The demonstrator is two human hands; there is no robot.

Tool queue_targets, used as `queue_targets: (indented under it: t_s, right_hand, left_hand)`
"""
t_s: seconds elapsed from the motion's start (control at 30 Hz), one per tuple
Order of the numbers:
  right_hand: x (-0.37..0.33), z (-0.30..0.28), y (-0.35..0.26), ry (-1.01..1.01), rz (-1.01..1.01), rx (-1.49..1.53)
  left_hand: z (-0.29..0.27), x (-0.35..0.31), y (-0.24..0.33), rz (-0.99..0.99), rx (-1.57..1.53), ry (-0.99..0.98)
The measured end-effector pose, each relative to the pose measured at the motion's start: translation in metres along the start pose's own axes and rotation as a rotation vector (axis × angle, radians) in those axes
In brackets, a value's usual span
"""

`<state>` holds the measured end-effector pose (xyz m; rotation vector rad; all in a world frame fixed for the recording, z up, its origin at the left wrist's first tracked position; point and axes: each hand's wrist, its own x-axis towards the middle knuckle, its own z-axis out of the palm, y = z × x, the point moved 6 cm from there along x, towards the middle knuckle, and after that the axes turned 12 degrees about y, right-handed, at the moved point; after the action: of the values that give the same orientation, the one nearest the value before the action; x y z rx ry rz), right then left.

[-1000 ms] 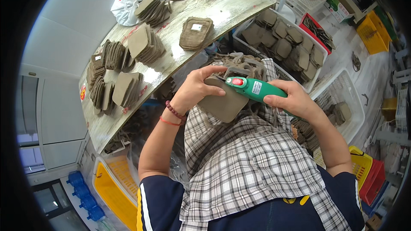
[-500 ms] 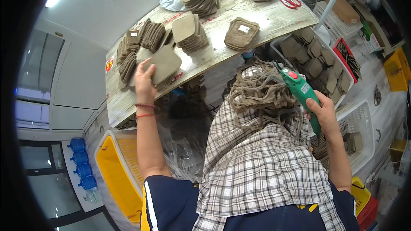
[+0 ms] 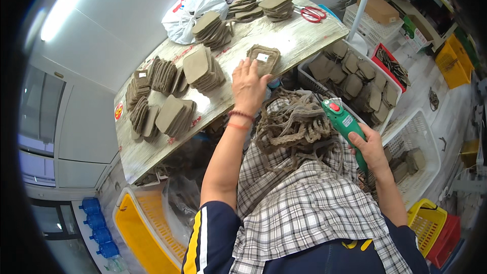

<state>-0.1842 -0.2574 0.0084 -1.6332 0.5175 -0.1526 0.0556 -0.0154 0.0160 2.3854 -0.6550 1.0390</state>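
My left hand [image 3: 248,85] reaches over the table, fingers stretched out, at the near left edge of a brown rounded-square fabric piece [image 3: 271,55] with a white label on it. It looks to be touching that piece, and nothing is in its grasp. My right hand [image 3: 369,147] is wrapped round a green handheld electric cutter [image 3: 341,121] with a red button. The tool's head points at a tangle of brown fabric strips [image 3: 294,124] on my checked apron [image 3: 309,198]. A stack of flat brown pads [image 3: 175,116] stands left of my left arm.
More pad stacks [image 3: 203,68] cover the left of the table [image 3: 243,35]. A white plastic bag [image 3: 195,12] and red-handled scissors [image 3: 313,15] lie at the back. To the right stand a crate of pads [image 3: 388,116], a red tray [image 3: 378,53] and a white basket [image 3: 431,157].
My left hand has left the pad stack at the left and moved right to the labelled piece. The right hand keeps hold of the cutter. The view has shifted.
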Motion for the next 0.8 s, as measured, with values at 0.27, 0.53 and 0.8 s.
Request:
queue_targets:
  t_s: [0.27,0.53,0.8]
  right_hand:
    - [-0.005,-0.004,0.004,0.031,0.01,0.02]
    - [0.001,0.008,-0.013,0.013,-0.047,0.041]
    - [0.002,0.022,-0.04,0.137,-0.138,0.041]
  left_hand:
    - [0.063,-0.006,-0.02,-0.074,0.151,-0.272]
    - [0.041,0.014,-0.037,-0.226,-0.036,-0.263]
    - [-0.014,0.01,0.023,-1.14,-1.684,0.389]
